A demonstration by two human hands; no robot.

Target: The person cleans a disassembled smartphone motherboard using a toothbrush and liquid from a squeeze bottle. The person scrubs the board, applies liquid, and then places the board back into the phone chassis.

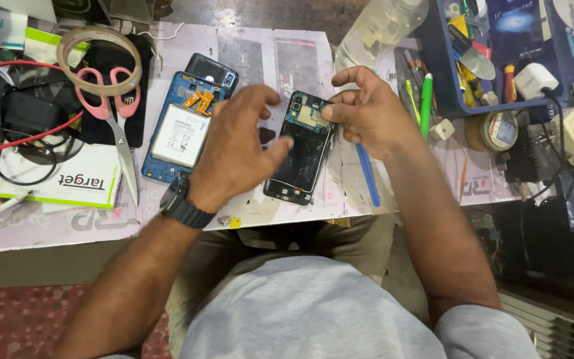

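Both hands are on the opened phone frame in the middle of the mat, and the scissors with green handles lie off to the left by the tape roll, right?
Not quite: the head view shows the scissors have pink handles, not green. The rest holds: the left hand and right hand are on the opened phone frame, and the tape roll is by the scissors.

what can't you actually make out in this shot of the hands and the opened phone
Head view only:
- Left side of the opened phone: covered by the left hand.
- What the right hand pinches at the phone's top: too small, hidden by fingertips.
- Blue phone frame: right edge behind the left hand.
- Blue tool: upper end under the right hand.
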